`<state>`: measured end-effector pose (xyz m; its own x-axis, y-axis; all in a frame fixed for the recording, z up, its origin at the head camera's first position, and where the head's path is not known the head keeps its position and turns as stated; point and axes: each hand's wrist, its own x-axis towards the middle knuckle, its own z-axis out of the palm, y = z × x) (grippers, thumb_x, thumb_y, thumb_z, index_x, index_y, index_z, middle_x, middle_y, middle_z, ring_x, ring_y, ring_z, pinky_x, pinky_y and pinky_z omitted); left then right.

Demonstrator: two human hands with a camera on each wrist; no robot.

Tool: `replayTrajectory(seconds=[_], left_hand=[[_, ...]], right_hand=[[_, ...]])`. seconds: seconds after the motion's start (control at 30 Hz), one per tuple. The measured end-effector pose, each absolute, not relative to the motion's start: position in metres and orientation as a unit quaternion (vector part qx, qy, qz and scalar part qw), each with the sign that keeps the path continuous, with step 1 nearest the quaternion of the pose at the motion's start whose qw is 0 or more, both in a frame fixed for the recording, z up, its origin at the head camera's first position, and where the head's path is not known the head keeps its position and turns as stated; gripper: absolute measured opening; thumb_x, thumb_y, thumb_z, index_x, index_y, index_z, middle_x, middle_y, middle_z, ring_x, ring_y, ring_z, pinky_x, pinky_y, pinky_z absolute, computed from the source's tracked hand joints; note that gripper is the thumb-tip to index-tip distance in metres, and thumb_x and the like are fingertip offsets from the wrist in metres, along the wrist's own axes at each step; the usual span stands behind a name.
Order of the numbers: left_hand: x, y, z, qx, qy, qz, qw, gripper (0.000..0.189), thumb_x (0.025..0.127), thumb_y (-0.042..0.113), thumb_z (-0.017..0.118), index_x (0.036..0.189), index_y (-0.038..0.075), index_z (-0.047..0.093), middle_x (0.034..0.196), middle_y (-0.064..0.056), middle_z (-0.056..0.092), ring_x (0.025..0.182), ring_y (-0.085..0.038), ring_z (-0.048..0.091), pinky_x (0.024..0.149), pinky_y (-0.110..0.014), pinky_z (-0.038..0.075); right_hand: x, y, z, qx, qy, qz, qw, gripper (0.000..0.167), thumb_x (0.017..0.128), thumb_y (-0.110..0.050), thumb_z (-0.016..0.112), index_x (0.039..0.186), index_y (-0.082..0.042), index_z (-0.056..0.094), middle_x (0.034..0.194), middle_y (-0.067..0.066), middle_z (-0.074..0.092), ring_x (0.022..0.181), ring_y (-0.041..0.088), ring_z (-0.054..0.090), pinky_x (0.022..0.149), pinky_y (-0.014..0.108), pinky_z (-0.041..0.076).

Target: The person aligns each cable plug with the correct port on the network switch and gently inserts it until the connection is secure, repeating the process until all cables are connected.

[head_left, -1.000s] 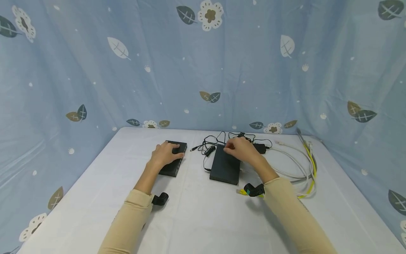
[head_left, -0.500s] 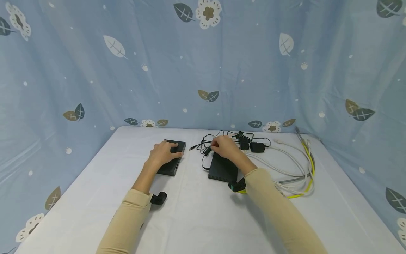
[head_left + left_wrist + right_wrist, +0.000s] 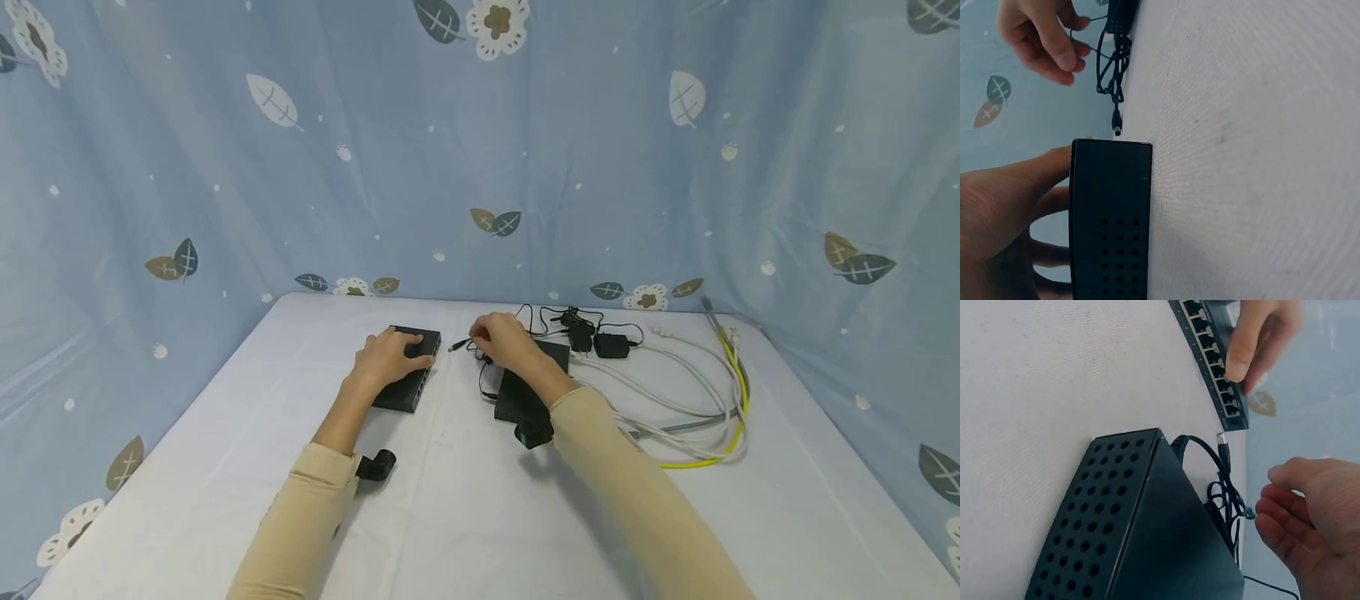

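Note:
My left hand (image 3: pixel 384 360) rests over a black network switch (image 3: pixel 402 395) lying on the white table. In the right wrist view, its thumb lies at the edge above the switch's row of ports (image 3: pixel 1215 362). My right hand (image 3: pixel 504 340) hovers above the left side of a larger black box (image 3: pixel 513 402) with round vent holes. Its fingers are loosely bent, thumb and fingertips apart in the right wrist view. Close below them lies a bundle of thin black power cord (image 3: pixel 1230 494), ending in a barrel plug (image 3: pixel 457 345) that points toward the switch.
Two black power adapters (image 3: pixel 612 345) sit at the back, beside tangled black cord (image 3: pixel 573 318). White, grey and yellow network cables (image 3: pixel 738 417) lie looped at the right. A blue patterned curtain (image 3: pixel 420 167) hangs behind the table.
My right hand has moved left across the larger box to its cords, uncovering the adapters behind it. My left hand stays on the network switch.

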<state>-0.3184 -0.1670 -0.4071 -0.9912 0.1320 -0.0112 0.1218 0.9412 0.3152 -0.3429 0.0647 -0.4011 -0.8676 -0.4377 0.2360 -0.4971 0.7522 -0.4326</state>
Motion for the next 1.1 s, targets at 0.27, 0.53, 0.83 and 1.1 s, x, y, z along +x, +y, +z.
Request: replayTrajectory(seconds=[0.27, 0.53, 0.83, 1.1], left_hand=[[-0.318, -0.166, -0.405, 0.064, 0.985, 0.156, 0.02, 0.063, 0.09, 0.055, 0.063, 0.142, 0.021, 0.055, 0.149, -0.02, 0.045, 0.119, -0.049, 0.049, 0.087, -0.063, 0.048], [-0.318, -0.166, -0.405, 0.063, 0.986, 0.156, 0.02, 0.063, 0.09, 0.056, 0.063, 0.142, 0.022, 0.055, 0.15, -0.02, 0.044, 0.119, -0.05, 0.049, 0.085, -0.062, 0.048], [-0.317, -0.168, -0.405, 0.067, 0.985, 0.158, 0.017, 0.062, 0.09, 0.055, 0.063, 0.142, 0.022, 0.055, 0.149, -0.021, 0.045, 0.119, -0.049, 0.049, 0.085, -0.063, 0.048], [-0.314, -0.166, -0.403, 0.066, 0.985, 0.159, 0.019, 0.062, 0.091, 0.055, 0.063, 0.142, 0.021, 0.055, 0.149, -0.021, 0.045, 0.118, -0.049, 0.05, 0.084, -0.062, 0.048]], right_hand=[[-0.347, 0.052, -0.411, 0.24, -0.947, 0.213, 0.03, 0.024, 0.099, -0.014, 0.058, 0.118, -0.006, 0.07, 0.111, 0.008, 0.07, 0.101, 0.02, 0.065, 0.086, 0.034, 0.055], [-0.35, 0.043, -0.408, 0.258, -0.955, 0.147, 0.019, 0.032, 0.101, -0.011, 0.054, 0.131, -0.004, 0.062, 0.129, 0.013, 0.063, 0.119, 0.025, 0.061, 0.099, 0.036, 0.051], [-0.348, 0.032, -0.414, 0.242, -0.968, 0.068, 0.001, 0.037, 0.105, -0.012, 0.045, 0.14, -0.012, 0.056, 0.138, 0.009, 0.06, 0.126, 0.028, 0.055, 0.104, 0.038, 0.048], [-0.345, 0.03, -0.42, 0.244, -0.969, -0.001, 0.042, 0.027, 0.102, -0.013, 0.053, 0.124, -0.011, 0.068, 0.118, 0.008, 0.067, 0.112, 0.025, 0.062, 0.092, 0.035, 0.055]])
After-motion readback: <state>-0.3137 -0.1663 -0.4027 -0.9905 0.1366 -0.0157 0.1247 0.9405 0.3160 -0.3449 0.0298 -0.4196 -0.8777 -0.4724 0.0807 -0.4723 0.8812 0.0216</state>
